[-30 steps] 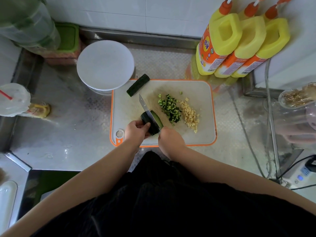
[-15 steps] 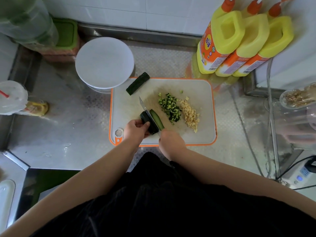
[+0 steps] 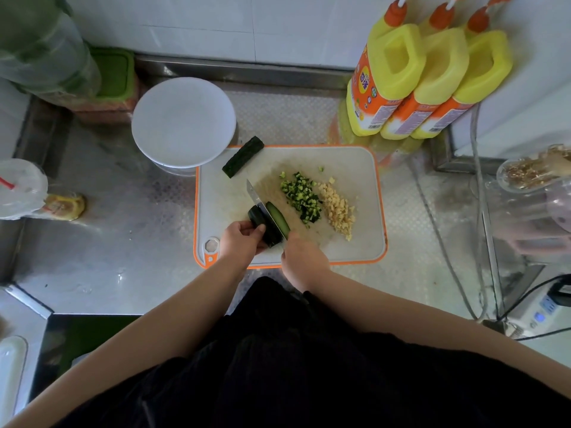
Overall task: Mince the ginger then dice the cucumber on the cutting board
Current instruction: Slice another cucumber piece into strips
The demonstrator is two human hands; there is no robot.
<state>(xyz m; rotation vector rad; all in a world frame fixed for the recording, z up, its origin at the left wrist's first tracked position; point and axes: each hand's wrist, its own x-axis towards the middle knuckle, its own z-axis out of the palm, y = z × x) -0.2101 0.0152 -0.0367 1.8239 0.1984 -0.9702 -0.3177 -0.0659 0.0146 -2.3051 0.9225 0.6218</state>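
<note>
A white cutting board [image 3: 355, 168] with an orange rim lies on the steel counter. On it are a pile of minced ginger [image 3: 338, 210] and, to its left, a pile of diced cucumber [image 3: 301, 197]. My left hand [image 3: 241, 242] grips a dark cucumber piece [image 3: 262, 225] near the board's front edge. My right hand [image 3: 301, 257] holds a knife [image 3: 258, 197] whose blade runs lengthwise through that piece; a pale green slice [image 3: 278, 217] lies to the blade's right. Another cucumber piece [image 3: 243, 156] rests at the board's back left corner.
A white round lid or plate [image 3: 183, 122] sits behind the board on the left. Three yellow bottles [image 3: 426, 84] stand at the back right. A plastic cup [image 3: 18, 188] is at the far left; cables [image 3: 448, 257] and a clear container [image 3: 537, 193] lie right.
The knife has slid a little further along the cucumber piece. Both hands stay in nearly the same place.
</note>
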